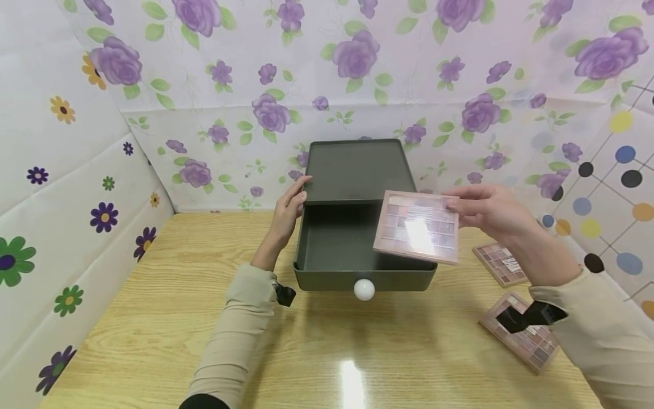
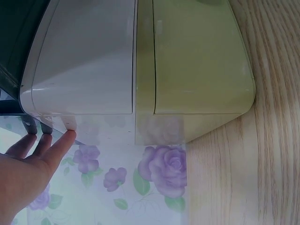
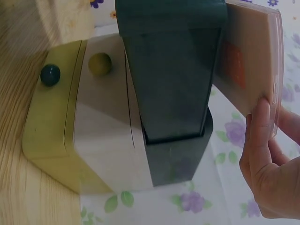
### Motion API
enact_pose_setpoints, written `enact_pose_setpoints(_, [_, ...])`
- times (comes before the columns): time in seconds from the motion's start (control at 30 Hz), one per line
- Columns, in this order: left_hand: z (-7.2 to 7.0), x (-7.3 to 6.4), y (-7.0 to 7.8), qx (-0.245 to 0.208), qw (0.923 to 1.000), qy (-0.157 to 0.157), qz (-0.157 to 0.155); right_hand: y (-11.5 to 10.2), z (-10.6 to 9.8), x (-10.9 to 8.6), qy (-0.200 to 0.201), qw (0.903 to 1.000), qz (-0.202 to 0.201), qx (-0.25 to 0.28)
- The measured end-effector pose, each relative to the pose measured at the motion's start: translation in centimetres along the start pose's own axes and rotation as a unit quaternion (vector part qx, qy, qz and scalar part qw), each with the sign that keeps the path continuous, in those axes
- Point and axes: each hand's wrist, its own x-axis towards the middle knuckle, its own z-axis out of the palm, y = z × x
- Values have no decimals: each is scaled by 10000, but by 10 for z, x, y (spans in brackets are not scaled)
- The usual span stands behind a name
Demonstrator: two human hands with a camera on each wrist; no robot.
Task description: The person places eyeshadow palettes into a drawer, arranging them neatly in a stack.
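My right hand (image 1: 495, 210) pinches an eyeshadow palette (image 1: 419, 227) by its right edge, thumb and fingers on opposite faces. The palette has a clear lid and is held tilted over the right part of a pulled-out dark green drawer (image 1: 327, 281) with a white knob (image 1: 364, 289). This drawer is the top one of a stacked drawer unit (image 1: 360, 170). My left hand (image 1: 287, 218) touches the unit's left side near the top with its fingertips; the fingers (image 2: 61, 145) are nearly straight. The bare floor of the drawer shows left of the palette.
Two more palettes lie on the wooden table at the right, one farther back (image 1: 501, 263) and one nearer (image 1: 521, 335), partly behind the right wrist strap. Below the green drawer are a white drawer (image 3: 105, 103) and an olive one (image 3: 47, 122), both closed. Flowered cloth (image 1: 219, 91) hangs behind.
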Motion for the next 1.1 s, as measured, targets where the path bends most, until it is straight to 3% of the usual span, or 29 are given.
enact_pose_setpoints(0.33, [0, 1, 4, -87, 9998, -54, -192, -6, 33, 18, 32, 9989, 180, -432])
enact_pose_setpoints(0.47, [2, -2, 16, -69, 9997, -75, -238, -5, 45, 25, 52, 9989, 118, -446])
enact_pose_setpoints(0.67, [8, -8, 32, 1, 9996, -80, -268, -2, 61, 32, 159, 9960, 41, -876])
enact_pose_setpoints(1.1, [6, -7, 28, 12, 9997, -94, -247, 0, 95, 47, 173, 9821, 364, -1843])
